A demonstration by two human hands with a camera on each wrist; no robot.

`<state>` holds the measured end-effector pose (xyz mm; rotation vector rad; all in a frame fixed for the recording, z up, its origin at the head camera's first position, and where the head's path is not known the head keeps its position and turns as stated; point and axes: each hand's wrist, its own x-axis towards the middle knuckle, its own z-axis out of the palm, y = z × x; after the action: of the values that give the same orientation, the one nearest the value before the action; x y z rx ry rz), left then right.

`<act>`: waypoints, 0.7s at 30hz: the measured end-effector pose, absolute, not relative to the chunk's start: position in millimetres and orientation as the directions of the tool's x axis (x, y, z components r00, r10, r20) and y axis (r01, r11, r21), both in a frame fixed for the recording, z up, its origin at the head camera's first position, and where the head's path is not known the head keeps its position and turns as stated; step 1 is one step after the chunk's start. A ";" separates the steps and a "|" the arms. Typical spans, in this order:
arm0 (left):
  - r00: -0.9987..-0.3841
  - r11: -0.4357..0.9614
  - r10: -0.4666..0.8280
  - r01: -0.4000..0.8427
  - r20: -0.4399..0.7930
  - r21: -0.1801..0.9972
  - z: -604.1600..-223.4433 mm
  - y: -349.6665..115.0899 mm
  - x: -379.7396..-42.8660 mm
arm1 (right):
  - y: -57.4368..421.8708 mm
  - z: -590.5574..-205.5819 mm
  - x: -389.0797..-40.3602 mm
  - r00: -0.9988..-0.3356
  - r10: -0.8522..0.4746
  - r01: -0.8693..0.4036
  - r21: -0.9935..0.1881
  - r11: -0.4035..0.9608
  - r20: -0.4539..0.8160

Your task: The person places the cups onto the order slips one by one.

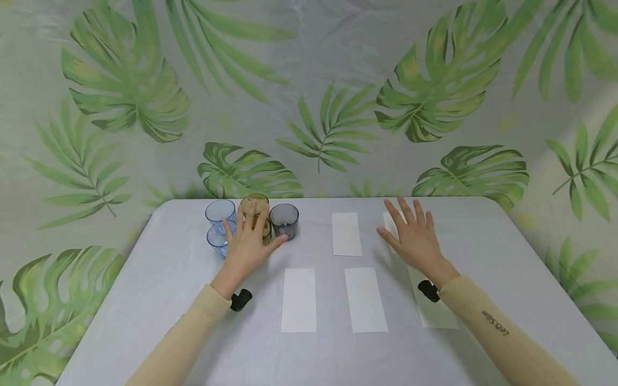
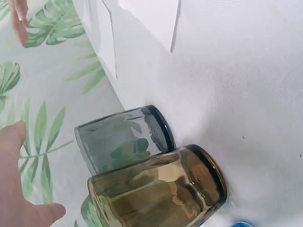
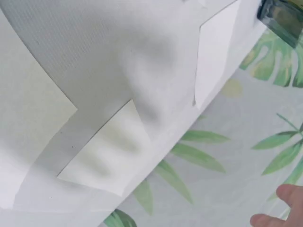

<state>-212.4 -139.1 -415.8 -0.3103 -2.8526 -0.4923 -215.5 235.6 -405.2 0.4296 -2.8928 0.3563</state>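
Note:
My left hand point(image 1: 247, 244) is held with fingers spread, overlapping a cluster of tumblers in the head view. In the left wrist view its fingertips point(image 2: 53, 213) show apart from the glass. The cluster has two blue glasses, the back one point(image 1: 220, 210) and the front one point(image 1: 216, 239), two amber glasses point(image 1: 255, 200), and one grey glass point(image 1: 286, 221). Part of the front amber glass point(image 2: 161, 194) is hidden by my fingers in the head view. Over at the right, my right hand point(image 1: 416, 242) hovers with spread fingers, holding nothing, partly covering a white paper rectangle point(image 1: 388, 219).
Several white paper rectangles lie on the white-covered table point(image 1: 169, 300): one at the back middle point(image 1: 346, 234), two in front point(image 1: 299, 300) point(image 1: 366, 300), and one under the right wrist point(image 1: 436, 311). A leaf-patterned curtain point(image 1: 338, 64) hangs behind the table's far edge.

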 end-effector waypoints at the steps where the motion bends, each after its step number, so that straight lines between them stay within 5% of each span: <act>1: -0.951 0.920 0.170 0.246 0.257 0.303 -415.6 -139.6 -213.2 | 236.1 -404.8 -216.5 -0.936 -0.271 -0.317 -0.211 0.925 0.223; 21: -0.858 0.766 0.422 0.511 0.295 0.391 -411.0 -150.9 -241.6 | 238.4 -419.0 -245.8 -0.854 -0.510 -0.498 -0.450 0.742 0.104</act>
<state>-241.6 -150.9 -411.0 -0.7392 -2.7711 -0.6955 -245.8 238.4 -419.0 0.8551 -2.9561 0.7512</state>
